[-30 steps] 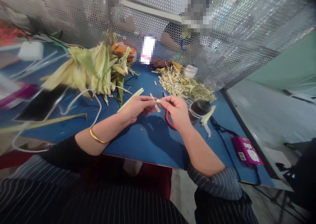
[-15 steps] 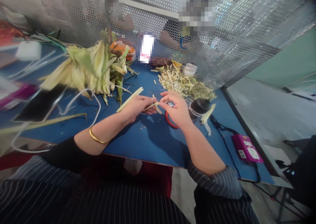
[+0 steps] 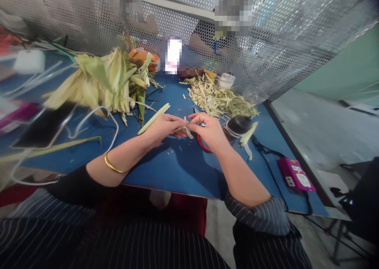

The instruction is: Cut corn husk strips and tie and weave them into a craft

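Left hand (image 3: 166, 127) pinches a narrow, pale-yellow strip of dried corn husk (image 3: 188, 133) between thumb and fingers, above the blue tabletop (image 3: 177, 174). Right hand (image 3: 209, 134) brings its thumb and fingertips to the same spot; whether they clamp the strip, I cannot tell. Such thin husk probably handles best with a firm left pinch close to the working point and light right-hand pressure, so it doesn't split. Red-looped metal scissors (image 3: 202, 145) lie just beside the right hand. Markings on the glossy magenta socket box (image 3: 296, 175) are too small to read.
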Demonstrator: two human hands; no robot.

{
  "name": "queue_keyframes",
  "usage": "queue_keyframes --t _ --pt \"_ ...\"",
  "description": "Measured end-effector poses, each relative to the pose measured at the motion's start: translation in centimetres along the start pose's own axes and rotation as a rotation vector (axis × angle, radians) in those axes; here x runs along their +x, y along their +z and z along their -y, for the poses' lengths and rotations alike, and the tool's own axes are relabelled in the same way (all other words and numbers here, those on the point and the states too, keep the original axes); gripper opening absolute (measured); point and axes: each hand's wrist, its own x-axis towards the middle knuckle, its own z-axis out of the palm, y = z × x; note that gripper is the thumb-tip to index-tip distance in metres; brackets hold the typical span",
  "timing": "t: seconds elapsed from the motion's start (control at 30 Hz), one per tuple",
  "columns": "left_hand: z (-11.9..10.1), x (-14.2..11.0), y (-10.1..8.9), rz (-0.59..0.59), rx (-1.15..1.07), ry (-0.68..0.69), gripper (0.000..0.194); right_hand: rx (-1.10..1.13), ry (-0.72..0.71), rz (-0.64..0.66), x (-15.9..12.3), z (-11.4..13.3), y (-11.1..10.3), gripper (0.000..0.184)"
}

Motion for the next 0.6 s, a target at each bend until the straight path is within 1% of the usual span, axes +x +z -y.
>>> queue_keyframes --t 0.17,0.3,0.37,0.43,0.5,0.6 --pt "0.1 0.1 -0.1 0.056 0.026 0.017 0.034 0.129 0.12 0.012 0.1 -0.3 0.2 0.013" --pt "0.5 0.3 -0.3 0.095 -0.024 -0.006 0.029 0.32 0.17 0.01 0.3 -0.7 0.4 0.013" --pt "0.6 0.4 -0.3 0.092 -0.035 -0.018 0.027 0.359 0.181 -0.011 0.3 -0.9 0.5 0.012" --pt "0.6 0.4 -0.1 0.068 -0.032 -0.029 0.024 0.351 0.178 -0.023 0.3 -1.0 0.7 0.012" --pt "0.5 0.4 0.0 0.023 -0.029 -0.036 0.021 0.289 0.15 -0.036 0.3 -1.1 0.8 0.011" --pt "0.3 0.4 0.0 -0.066 -0.049 -0.026 0.022 0.062 0.027 -0.098 0.5 -1.2 0.6 0.013"
